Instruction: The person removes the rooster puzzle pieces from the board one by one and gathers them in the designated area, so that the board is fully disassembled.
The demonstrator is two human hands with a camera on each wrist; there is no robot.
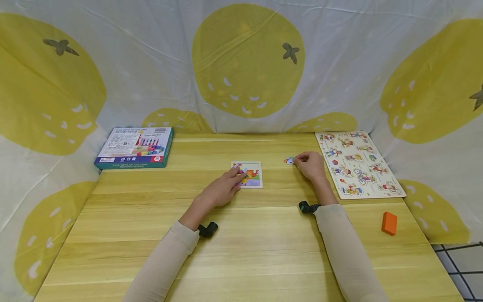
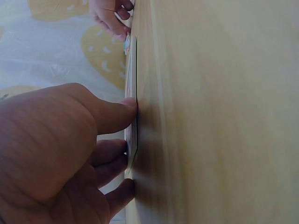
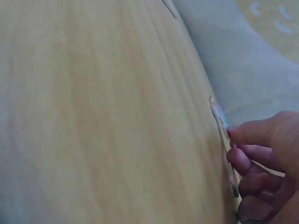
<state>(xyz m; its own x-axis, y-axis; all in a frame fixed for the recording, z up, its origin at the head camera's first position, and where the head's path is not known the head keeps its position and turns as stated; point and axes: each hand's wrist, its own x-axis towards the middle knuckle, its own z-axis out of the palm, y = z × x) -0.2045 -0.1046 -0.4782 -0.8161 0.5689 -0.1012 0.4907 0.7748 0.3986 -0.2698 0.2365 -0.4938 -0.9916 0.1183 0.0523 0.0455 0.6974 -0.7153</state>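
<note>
A small square jigsaw puzzle (image 1: 255, 181) with a white border and a colourful picture lies flat on the wooden table. My left hand (image 1: 222, 187) rests over its left side, fingers stretched across the picture. In the left wrist view the thumb and fingertips touch the thin puzzle board (image 2: 132, 70). Farther right, the thumb and fingers of my right hand (image 1: 312, 166) pinch a blue, multicoloured jigsaw piece (image 1: 289, 160) at the table surface. The right wrist view shows this piece (image 3: 218, 113) edge-on, partly hidden by the fingers.
A boxed toy set (image 1: 133, 147) lies at the back left. At the back right is a wooden picture board (image 1: 360, 165) with several figures. An orange block (image 1: 389, 223) sits in front of that board. Fruit-patterned cloth (image 1: 245, 63) hangs behind the table.
</note>
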